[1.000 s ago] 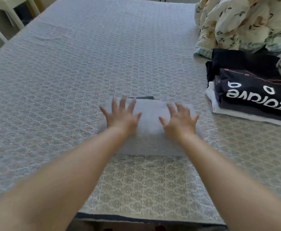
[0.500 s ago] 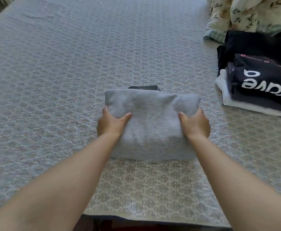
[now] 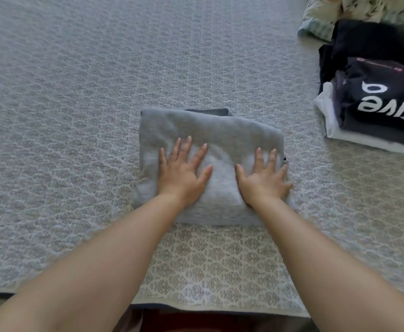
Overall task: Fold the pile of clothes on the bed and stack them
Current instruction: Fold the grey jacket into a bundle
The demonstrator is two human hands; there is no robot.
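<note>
Patterned quilt (image 3: 76,116) covers the bed; I count one folded grey sweatshirt (image 3: 208,130) at its middle, my left hand (image 3: 184,173) and right hand (image 3: 264,179) pressed flat on it, fingers spread, and one stack of folded clothes (image 3: 376,109) far right

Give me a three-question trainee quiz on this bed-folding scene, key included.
1. True or false: both hands lie flat on the grey folded garment.
2. Where is the stack of folded clothes? A) right of the grey garment B) left of it C) under it
3. Fill in: the stack's top piece is black with ____ lettering.

Key: 1 true: left hand and right hand press with straight fingers. 2 A. 3 white.
</note>
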